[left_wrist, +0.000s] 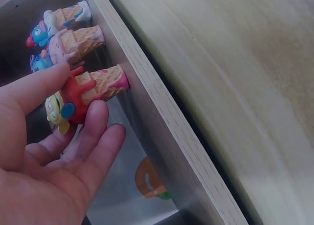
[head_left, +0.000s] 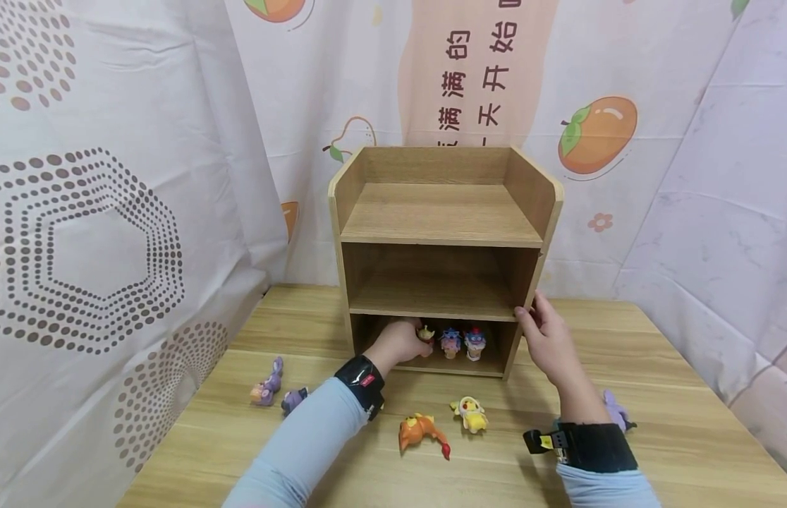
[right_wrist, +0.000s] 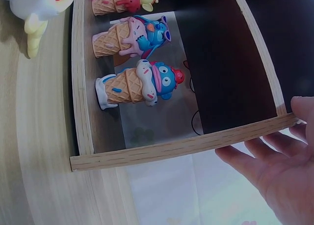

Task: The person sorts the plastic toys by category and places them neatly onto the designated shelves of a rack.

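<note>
My left hand [head_left: 403, 343] reaches into the bottom compartment of a wooden shelf [head_left: 441, 235]. Its thumb and fingers hold an ice cream cone figurine [left_wrist: 93, 90] with a red top and a yellow head, upright on the compartment floor. Beside it stand a pink-topped cone figurine with a blue character [right_wrist: 142, 37] and a white-topped one with a blue face and red cap [right_wrist: 142, 83]. Around the shelf's right side panel, my right hand [head_left: 546, 337] has its thumb at the front edge and fingers on the outer face.
On the table in front lie an orange figurine [head_left: 419, 430] with a red-tipped tail and a yellow figurine [head_left: 471, 414]. Purple figurines lie at the left [head_left: 269, 384] and one, a purple figurine [head_left: 614, 409], near my right wrist. A printed curtain [head_left: 596, 233] hangs behind the shelf.
</note>
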`<state>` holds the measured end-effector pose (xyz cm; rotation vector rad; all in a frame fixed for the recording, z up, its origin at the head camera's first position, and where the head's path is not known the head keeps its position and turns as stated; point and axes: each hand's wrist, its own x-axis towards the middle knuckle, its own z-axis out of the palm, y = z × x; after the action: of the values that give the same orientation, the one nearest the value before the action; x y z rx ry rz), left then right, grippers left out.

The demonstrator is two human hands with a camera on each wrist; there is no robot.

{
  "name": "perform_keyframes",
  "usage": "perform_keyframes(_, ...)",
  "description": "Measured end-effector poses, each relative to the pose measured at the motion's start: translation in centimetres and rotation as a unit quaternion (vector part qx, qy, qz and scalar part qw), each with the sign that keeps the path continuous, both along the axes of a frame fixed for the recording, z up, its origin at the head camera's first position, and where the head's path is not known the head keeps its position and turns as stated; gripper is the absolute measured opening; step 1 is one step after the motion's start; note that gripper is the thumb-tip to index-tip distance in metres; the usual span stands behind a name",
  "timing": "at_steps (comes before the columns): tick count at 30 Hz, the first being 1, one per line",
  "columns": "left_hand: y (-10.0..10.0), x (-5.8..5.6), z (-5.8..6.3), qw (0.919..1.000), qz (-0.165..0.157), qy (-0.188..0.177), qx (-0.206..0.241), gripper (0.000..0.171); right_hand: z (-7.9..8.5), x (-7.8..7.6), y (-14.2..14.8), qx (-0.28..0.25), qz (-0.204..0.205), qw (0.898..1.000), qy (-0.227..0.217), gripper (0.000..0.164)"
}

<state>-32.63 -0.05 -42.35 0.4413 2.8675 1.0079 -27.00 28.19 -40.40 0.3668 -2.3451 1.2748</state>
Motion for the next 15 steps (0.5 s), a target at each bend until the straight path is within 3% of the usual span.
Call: perform_keyframes(15,0.25,-0.04,-0.15,0.9999,0.011,-0.002,-0.011,0.065,-0.01,-0.06,0.04,0.002,0.006,1.000,-0.002,0.053)
